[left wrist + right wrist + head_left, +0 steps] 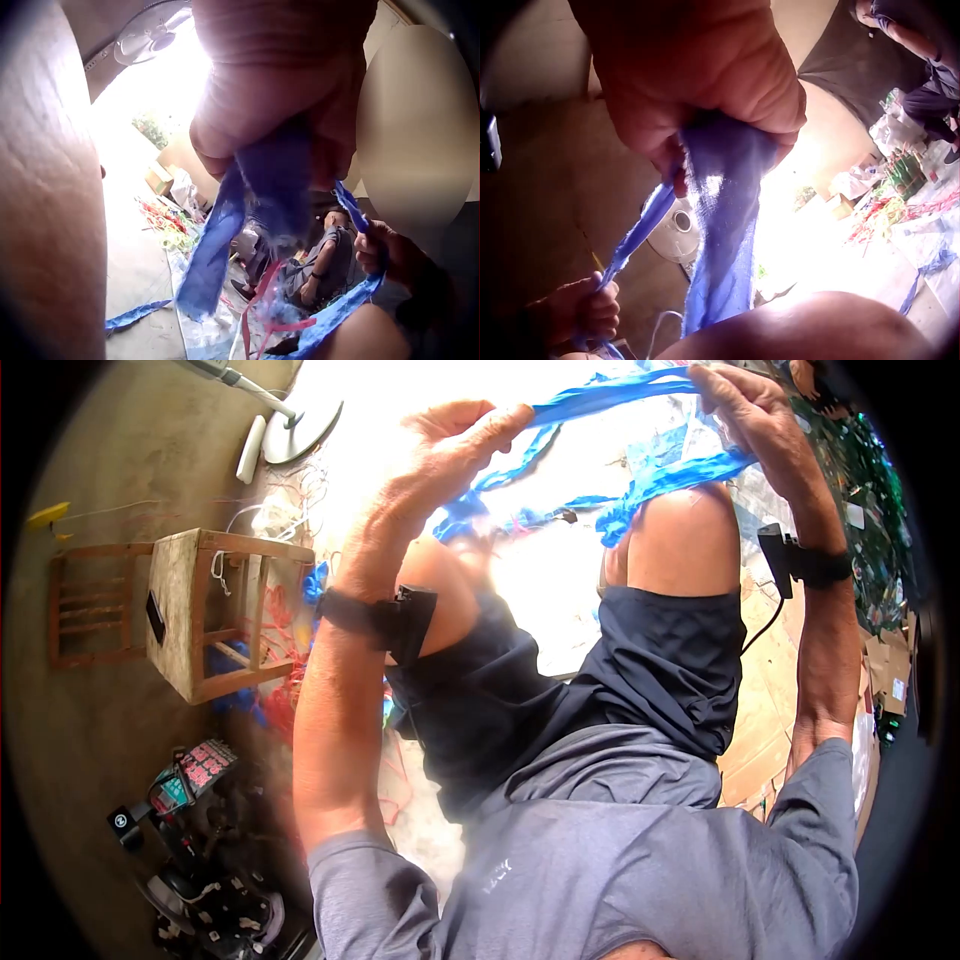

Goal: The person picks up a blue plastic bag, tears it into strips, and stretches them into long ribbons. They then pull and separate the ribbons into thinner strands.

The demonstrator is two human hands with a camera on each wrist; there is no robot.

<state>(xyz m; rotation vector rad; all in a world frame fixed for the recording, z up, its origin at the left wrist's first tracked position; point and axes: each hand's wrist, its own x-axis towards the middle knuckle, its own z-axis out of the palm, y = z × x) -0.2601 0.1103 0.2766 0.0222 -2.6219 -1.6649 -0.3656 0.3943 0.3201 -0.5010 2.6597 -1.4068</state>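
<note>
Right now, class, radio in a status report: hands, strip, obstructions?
Left hand and right hand both gripping. Blue strip spans between them. Loose blue lengths trailing near right knee.

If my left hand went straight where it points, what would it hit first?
Your left hand points along the blue strip it grips, so likely your right hand comes first, though depth is unclear.

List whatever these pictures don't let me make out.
Head view: the shirt print, too small and blurred.
Head view: the surface between the knees, lost in glare.
Left wrist view: the gripped part of the blue strip, behind the left hand.
Right wrist view: the person at upper right, cut off by the edge.
</note>
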